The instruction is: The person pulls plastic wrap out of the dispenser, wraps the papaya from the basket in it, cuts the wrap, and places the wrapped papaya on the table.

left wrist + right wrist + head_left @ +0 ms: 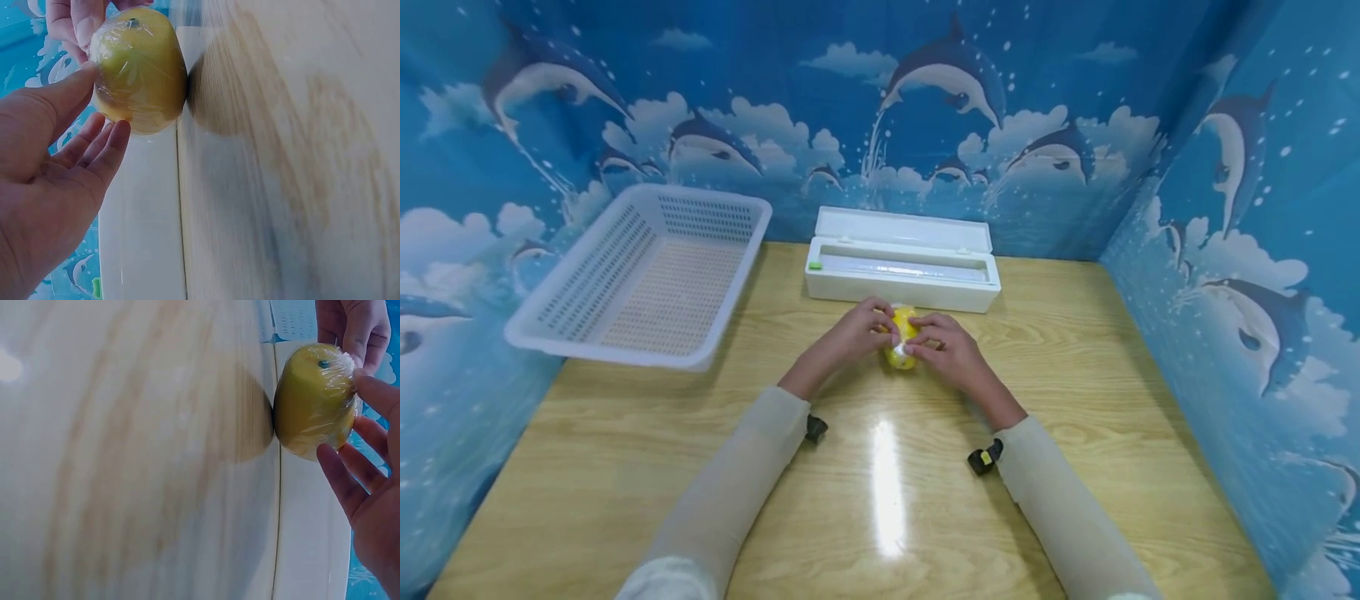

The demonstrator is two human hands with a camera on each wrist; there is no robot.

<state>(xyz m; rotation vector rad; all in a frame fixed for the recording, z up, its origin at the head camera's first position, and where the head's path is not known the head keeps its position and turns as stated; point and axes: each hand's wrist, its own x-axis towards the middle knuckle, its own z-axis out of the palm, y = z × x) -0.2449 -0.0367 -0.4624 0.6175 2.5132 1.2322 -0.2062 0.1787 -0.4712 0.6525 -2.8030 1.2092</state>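
Note:
A rounded yellow fruit (904,319) with a small green stem spot rests on the table, wrapped in clear cling film, as both wrist views show. My left hand (852,335) holds it from the left, its thumb at the gathered film on top and its fingertips against the side of the fruit (142,78). From the right, my right hand (953,350) holds it likewise, thumb on the bunched film and fingers along the side of the fruit (312,403). The two thumbs are close together above the fruit.
Just behind the hands stands a white cling film dispenser (895,293), lid raised, a film roll (902,267) inside and a green slider (815,266) at its left end. A white perforated basket (718,329) sits at the left. Dolphin-printed curtains enclose the wooden table (1052,333).

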